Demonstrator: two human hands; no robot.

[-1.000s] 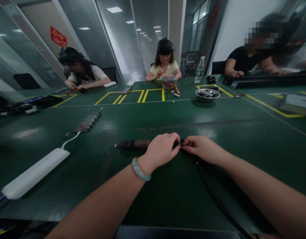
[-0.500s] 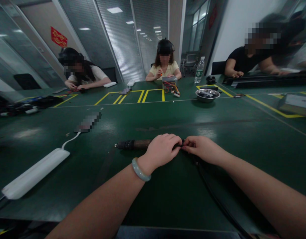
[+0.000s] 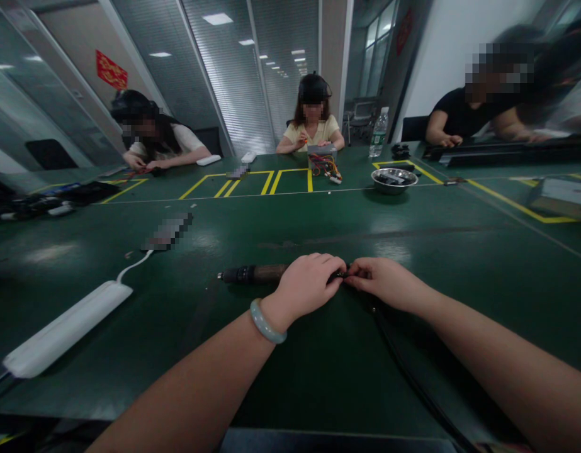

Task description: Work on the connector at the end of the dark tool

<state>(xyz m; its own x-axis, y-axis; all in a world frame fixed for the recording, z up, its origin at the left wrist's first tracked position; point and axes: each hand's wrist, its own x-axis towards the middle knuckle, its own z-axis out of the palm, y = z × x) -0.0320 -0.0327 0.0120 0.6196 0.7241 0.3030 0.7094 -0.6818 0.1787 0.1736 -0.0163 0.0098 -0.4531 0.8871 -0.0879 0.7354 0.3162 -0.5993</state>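
Observation:
An electric screwdriver (image 3: 266,274) with a black front end and a brown grip lies crosswise on the green table, its metal tip pointing left. My left hand (image 3: 309,283) is wrapped over its rear part, which the fingers mostly hide. Close beside it, my right hand (image 3: 370,277) pinches something small and dark at the screwdriver's back end, where a black cable (image 3: 398,358) comes out. It looks like the cable's plug, though the fingertips cover most of it. The cable runs under my right forearm to the table's front edge.
A white power strip (image 3: 68,330) lies at the left, a cord leading from it to a blurred phone (image 3: 170,231). Farther back stand a metal bowl (image 3: 394,182) of dark parts, a water bottle (image 3: 379,133) and a box with coloured wires (image 3: 322,156). Several people work along the far side.

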